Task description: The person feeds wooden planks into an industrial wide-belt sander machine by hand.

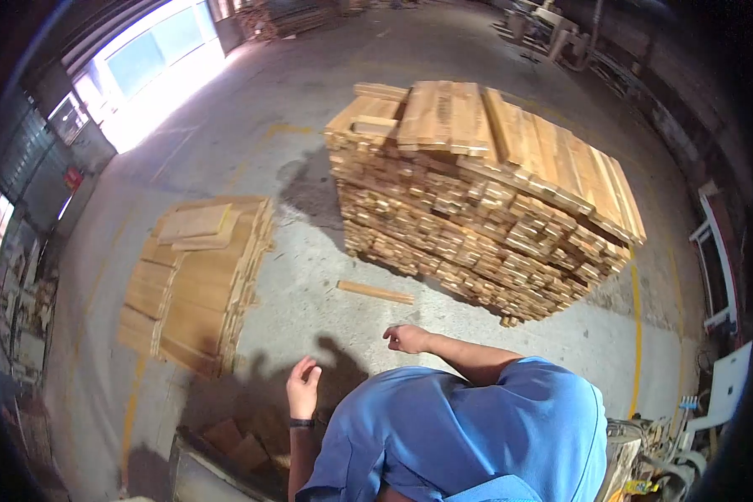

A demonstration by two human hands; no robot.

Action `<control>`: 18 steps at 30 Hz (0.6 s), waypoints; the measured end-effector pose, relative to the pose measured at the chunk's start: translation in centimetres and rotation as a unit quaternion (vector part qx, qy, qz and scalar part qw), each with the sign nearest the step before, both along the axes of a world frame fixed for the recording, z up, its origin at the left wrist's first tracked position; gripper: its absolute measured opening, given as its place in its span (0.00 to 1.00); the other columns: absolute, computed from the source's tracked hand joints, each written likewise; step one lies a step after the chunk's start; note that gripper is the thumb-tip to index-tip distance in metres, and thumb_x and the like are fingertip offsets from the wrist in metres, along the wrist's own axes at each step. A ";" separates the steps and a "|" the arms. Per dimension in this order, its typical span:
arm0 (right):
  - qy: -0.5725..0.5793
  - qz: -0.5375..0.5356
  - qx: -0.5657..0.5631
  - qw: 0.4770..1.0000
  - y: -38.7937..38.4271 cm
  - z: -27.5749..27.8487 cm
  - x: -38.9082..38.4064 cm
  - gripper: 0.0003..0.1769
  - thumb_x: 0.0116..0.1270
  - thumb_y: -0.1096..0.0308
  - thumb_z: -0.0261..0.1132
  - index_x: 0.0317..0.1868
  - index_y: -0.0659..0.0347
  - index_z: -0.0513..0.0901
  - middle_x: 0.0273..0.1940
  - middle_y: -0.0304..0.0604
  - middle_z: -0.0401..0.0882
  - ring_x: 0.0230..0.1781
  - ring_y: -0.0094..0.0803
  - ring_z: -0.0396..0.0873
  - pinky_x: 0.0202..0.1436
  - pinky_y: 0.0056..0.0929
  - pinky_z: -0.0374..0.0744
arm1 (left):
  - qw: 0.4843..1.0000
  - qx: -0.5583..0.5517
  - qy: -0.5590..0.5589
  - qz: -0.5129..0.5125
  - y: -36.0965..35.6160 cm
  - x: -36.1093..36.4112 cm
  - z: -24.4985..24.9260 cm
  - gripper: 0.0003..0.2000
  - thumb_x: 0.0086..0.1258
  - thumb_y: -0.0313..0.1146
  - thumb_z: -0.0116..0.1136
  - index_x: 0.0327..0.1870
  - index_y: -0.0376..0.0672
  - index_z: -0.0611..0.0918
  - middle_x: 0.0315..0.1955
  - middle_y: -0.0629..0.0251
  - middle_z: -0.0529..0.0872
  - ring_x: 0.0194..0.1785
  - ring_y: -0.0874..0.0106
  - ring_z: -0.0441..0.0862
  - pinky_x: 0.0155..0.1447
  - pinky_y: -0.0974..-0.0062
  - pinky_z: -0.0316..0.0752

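Your two hands are empty and hang above the concrete floor [301, 268] in the lower middle of the frame. Your left hand [303, 386] is lower and further left. Its fingers are loosely curled upward, half open, and grip nothing. A dark wristband [301, 423] sits on that wrist, and the forearm runs straight down to the bottom edge. Your right hand [407, 338] is above it and to its right. Its palm is turned down, its fingers are loosely bent, and it touches nothing. The bare forearm comes in from the right, out of the blue sleeve [519, 376], with the elbow bent.

A single loose wooden slat [375, 292] lies flat on the floor just above your right hand in the frame, apart from both hands. It is closer to the right hand than to the left.

Behind the slat, in the upper middle of the frame, stands a tall stack of slats [485, 201]. A low pile of boards [197, 284] lies at centre left. Wood offcuts [234, 439] lie at lower left, below your left hand.
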State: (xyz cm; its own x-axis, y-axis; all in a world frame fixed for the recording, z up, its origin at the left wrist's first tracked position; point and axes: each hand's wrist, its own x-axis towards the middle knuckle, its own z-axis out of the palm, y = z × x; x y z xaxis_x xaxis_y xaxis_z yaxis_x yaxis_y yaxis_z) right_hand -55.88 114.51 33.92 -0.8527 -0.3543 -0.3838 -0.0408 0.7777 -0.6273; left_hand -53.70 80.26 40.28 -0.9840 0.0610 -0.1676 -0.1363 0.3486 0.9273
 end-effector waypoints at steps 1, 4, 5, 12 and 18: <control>-0.006 -0.028 -0.012 1.000 1.9 -0.1 0.8 0.23 0.67 0.60 0.64 0.60 0.59 0.79 0.46 0.47 0.87 0.48 0.45 0.84 0.54 0.41 0.80 | 1.000 0.011 -0.003 -0.021 2.1 -0.9 0.2 0.22 0.71 0.29 0.64 0.65 0.33 0.76 0.53 0.60 0.87 0.56 0.72 0.82 0.64 0.73 0.73; -0.019 -0.126 -0.100 0.987 7.0 -0.5 1.9 0.24 0.66 0.58 0.66 0.59 0.61 0.80 0.47 0.53 0.86 0.48 0.46 0.84 0.54 0.41 0.81 | 0.995 0.051 -0.015 -0.079 7.5 -3.8 0.1 0.22 0.70 0.29 0.64 0.64 0.34 0.77 0.53 0.57 0.87 0.55 0.71 0.82 0.62 0.73 0.75; -0.016 -0.163 -0.132 0.978 8.5 -0.6 2.0 0.24 0.66 0.58 0.67 0.59 0.62 0.80 0.47 0.53 0.86 0.47 0.44 0.85 0.53 0.39 0.81 | 0.993 0.065 -0.020 -0.097 9.0 -4.9 0.0 0.22 0.70 0.29 0.64 0.64 0.34 0.77 0.53 0.56 0.87 0.54 0.71 0.83 0.61 0.73 0.76; 0.089 -0.372 -0.280 0.881 15.3 4.4 -1.1 0.22 0.74 0.59 0.65 0.61 0.64 0.78 0.44 0.39 0.84 0.44 0.25 0.81 0.51 0.28 0.80 | 0.954 0.186 -0.157 -0.173 17.2 -14.2 1.7 0.21 0.73 0.29 0.61 0.65 0.35 0.76 0.54 0.57 0.85 0.51 0.73 0.83 0.57 0.74 0.79; 0.103 -0.479 -0.473 0.732 20.3 12.9 -8.1 0.31 0.74 0.55 0.64 0.68 0.66 0.70 0.55 0.46 0.82 0.52 0.31 0.81 0.58 0.34 0.79 | 0.917 0.255 -0.192 -0.239 23.3 -26.6 2.5 0.24 0.78 0.41 0.56 0.69 0.39 0.70 0.56 0.54 0.83 0.55 0.63 0.84 0.60 0.66 0.79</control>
